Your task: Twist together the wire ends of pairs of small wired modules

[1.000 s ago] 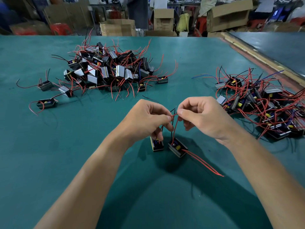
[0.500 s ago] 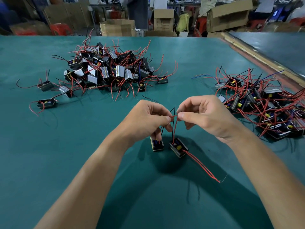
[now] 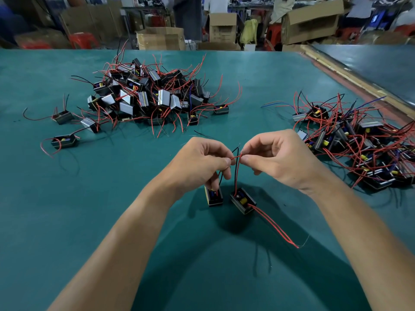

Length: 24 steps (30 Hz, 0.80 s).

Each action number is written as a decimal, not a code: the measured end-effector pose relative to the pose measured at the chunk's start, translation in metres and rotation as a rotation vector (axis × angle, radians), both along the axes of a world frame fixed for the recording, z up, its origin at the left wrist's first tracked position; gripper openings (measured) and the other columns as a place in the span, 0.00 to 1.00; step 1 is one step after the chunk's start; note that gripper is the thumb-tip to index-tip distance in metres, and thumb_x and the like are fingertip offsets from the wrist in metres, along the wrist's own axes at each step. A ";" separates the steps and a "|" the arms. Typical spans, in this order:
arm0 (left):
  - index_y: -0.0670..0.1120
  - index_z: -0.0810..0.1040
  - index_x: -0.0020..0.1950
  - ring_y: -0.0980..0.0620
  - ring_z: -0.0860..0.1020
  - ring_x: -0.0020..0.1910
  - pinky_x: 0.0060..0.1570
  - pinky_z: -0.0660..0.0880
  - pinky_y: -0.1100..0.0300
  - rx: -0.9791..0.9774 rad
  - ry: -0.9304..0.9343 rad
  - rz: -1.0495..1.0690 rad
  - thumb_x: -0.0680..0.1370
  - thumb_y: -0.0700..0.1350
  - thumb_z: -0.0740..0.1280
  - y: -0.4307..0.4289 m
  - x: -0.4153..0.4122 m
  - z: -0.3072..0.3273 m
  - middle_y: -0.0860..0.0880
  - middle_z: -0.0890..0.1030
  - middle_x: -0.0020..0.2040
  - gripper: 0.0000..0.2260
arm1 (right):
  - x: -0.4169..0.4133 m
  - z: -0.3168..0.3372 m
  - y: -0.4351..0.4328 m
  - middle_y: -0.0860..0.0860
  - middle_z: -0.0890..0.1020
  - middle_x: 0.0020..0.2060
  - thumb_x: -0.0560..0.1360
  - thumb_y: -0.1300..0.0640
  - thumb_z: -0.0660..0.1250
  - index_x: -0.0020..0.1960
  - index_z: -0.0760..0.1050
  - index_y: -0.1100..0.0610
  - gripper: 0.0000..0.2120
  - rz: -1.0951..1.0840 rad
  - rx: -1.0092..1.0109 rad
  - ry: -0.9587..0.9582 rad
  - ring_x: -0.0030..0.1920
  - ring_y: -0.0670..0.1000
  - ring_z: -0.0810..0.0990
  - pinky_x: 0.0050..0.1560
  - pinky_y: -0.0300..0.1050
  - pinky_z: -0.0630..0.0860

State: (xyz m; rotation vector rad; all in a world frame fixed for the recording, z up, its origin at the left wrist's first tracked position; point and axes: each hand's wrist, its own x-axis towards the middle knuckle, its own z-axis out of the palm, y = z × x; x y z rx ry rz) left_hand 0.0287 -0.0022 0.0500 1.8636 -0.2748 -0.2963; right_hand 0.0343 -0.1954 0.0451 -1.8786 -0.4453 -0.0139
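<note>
Two small black modules hang just above the green table (image 3: 112, 198) under my hands: the left module (image 3: 213, 195) and the right module (image 3: 243, 200). Their red and black wire ends (image 3: 238, 156) meet between my fingertips. My left hand (image 3: 199, 162) pinches the wires from the left, and my right hand (image 3: 278, 158) pinches them from the right. Two long red wires (image 3: 276, 227) trail from the right module toward me over the table.
A big heap of loose modules (image 3: 148, 97) lies at the back left, with three strays (image 3: 65, 141) further left. Another tangled pile of modules (image 3: 359, 142) sits at the right. Cardboard boxes (image 3: 312, 21) and people stand beyond the table's far edge.
Both hands stayed close together on the wire ends and my fingers shifted slightly around them. The trailing red wires swung a little toward me.
</note>
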 end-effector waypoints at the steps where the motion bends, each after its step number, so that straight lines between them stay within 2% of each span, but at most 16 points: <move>1: 0.43 0.79 0.42 0.52 0.73 0.22 0.24 0.71 0.64 0.001 -0.001 0.000 0.78 0.32 0.63 0.000 0.000 0.000 0.49 0.81 0.30 0.09 | 0.000 0.000 0.000 0.48 0.82 0.29 0.72 0.69 0.73 0.38 0.81 0.55 0.10 0.006 0.004 -0.001 0.29 0.44 0.77 0.32 0.38 0.76; 6: 0.43 0.79 0.42 0.51 0.73 0.22 0.24 0.72 0.63 -0.002 -0.001 0.000 0.78 0.33 0.63 0.000 0.000 -0.001 0.49 0.81 0.30 0.09 | 0.000 0.000 -0.001 0.49 0.82 0.29 0.72 0.68 0.73 0.38 0.82 0.56 0.09 0.012 -0.002 -0.026 0.29 0.45 0.77 0.32 0.38 0.76; 11: 0.44 0.79 0.42 0.51 0.73 0.22 0.25 0.72 0.64 -0.003 -0.006 -0.009 0.78 0.34 0.64 0.000 0.000 -0.001 0.49 0.81 0.31 0.09 | 0.000 0.000 -0.001 0.58 0.82 0.31 0.73 0.68 0.72 0.37 0.81 0.60 0.07 -0.020 -0.008 -0.069 0.29 0.48 0.76 0.32 0.42 0.76; 19: 0.43 0.80 0.41 0.50 0.73 0.22 0.25 0.72 0.63 -0.008 -0.036 0.013 0.78 0.35 0.66 0.000 0.000 -0.003 0.48 0.81 0.31 0.07 | 0.002 -0.002 0.000 0.58 0.82 0.31 0.73 0.68 0.72 0.37 0.80 0.61 0.08 -0.037 0.002 -0.057 0.29 0.48 0.76 0.32 0.40 0.76; 24: 0.43 0.83 0.42 0.50 0.72 0.23 0.25 0.70 0.63 -0.018 -0.087 -0.015 0.77 0.43 0.71 -0.001 -0.001 -0.007 0.48 0.81 0.30 0.05 | 0.003 -0.003 -0.002 0.56 0.81 0.30 0.74 0.69 0.71 0.38 0.80 0.61 0.07 -0.001 0.025 -0.049 0.30 0.50 0.76 0.32 0.42 0.75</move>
